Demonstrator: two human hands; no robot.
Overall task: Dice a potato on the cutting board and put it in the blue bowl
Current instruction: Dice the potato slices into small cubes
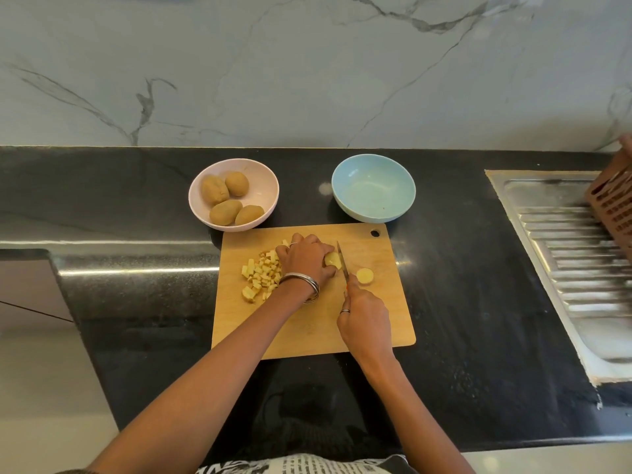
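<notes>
Potato work sits mid-board: nearest me, my right hand [364, 319] wraps the knife [343, 265] handle, blade beside a cut round slice [365, 276]. Just beyond, my left hand [306, 258] curls over the potato [333, 261], with diced pieces [261, 277] to its left. I should keep fingertips tucked and slice evenly. Farther off, the blue bowl [373, 192] waits empty, right of the pink bowl [234, 195].

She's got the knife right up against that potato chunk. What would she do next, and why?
Probably press the knife down for another slice. The left hand holds the potato piece steady on the cutting board, one round slice already lies beside the blade, and the blue bowl is still empty.
</notes>
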